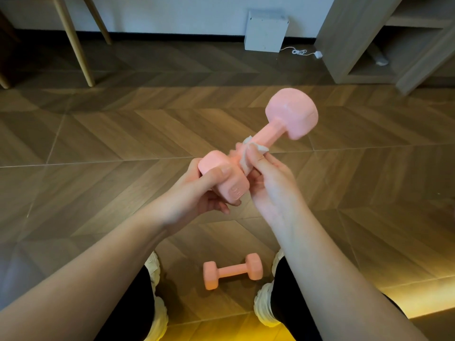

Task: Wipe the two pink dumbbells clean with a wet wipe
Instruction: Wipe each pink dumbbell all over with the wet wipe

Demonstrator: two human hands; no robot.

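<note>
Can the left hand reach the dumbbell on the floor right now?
Probably not yet: the left hand grips a head of the held dumbbell. The floor dumbbell lies uncovered between the shoes, so the way looks free otherwise.

A wooden floor (pixel 98 134) laid in a herringbone pattern fills most of the view. At the far wall (pixel 172 13) a white box (pixel 266 33) stands on the floor, with a white cable (pixel 299 52) coiled just beside it to the right. Slanted pale wooden legs (pixel 73 40) stand at the far left, and a light wooden shelf unit (pixel 349 40) at the far right. A yellow glow (pixel 418 299) lies on the floor at the lower right.
</note>
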